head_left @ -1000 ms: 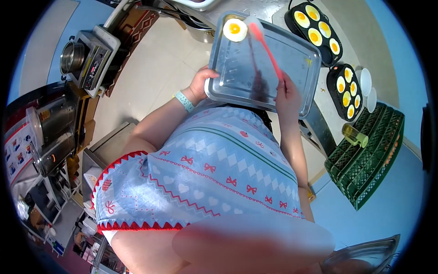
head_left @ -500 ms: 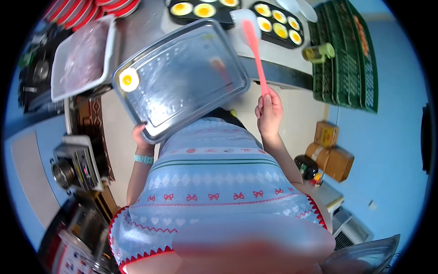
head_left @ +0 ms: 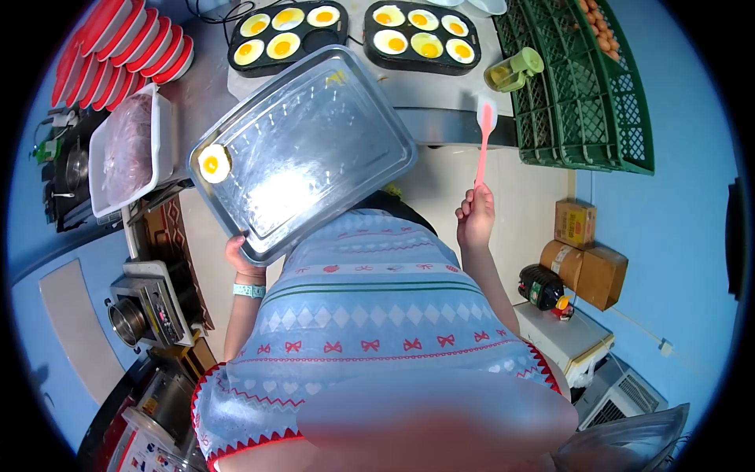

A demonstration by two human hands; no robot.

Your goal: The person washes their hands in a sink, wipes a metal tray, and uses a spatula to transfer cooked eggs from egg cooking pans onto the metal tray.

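My left hand [head_left: 245, 256] grips the near left corner of a shiny metal tray [head_left: 314, 134], which tilts in front of my body. One fried egg [head_left: 214, 164] lies at the tray's left end, and a small yellow smear shows near its far edge. In my right hand [head_left: 476, 218] is a pink spatula [head_left: 482, 149] with a pale, clear-edged head, held upright to the right of the tray. Beyond the tray are two black egg pans: the left egg pan [head_left: 236, 66] has one bare hollow, and the right egg pan [head_left: 370, 57] holds an egg in each hollow.
A green-lidded oil jug [head_left: 513, 71] stands beside green crates [head_left: 574, 86] with brown eggs [head_left: 602, 31]. At left are a white tub [head_left: 163, 134] with a plastic-wrapped mass and stacked red-rimmed containers [head_left: 118, 47]. Cardboard boxes [head_left: 586, 263] and a dark bottle [head_left: 541, 287] are at right.
The spatula has moved right and nearer, away from the pans, with my right hand. The tray has shifted slightly left, still with the egg on it. My view has tilted, showing more of the counter.
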